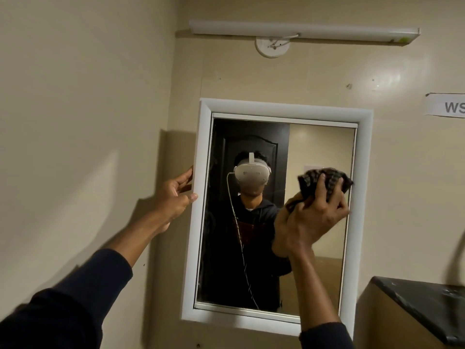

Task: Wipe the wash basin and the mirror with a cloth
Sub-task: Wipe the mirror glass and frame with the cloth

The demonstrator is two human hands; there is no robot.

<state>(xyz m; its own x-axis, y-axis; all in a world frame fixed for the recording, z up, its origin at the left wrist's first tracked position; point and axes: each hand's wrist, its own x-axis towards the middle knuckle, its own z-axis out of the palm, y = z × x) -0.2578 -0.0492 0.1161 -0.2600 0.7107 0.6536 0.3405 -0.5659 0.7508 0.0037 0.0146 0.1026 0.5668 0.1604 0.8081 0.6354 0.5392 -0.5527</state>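
Dark sleeves reach up from six and seven o'clock toward the beige wall [88, 96]. At centre hangs the mirror [314, 147] in its white frame [276, 108], tilted slightly. High at twelve o'clock runs a tube light [302, 31]; at five o'clock sits a dark counter [422, 301]. At nine o'clock the left hand [173, 197] pinches the frame's left edge, thumb in front, fingers behind. At three o'clock the right hand [317, 210] is clenched on a checked cloth [324, 181], held against the glass.
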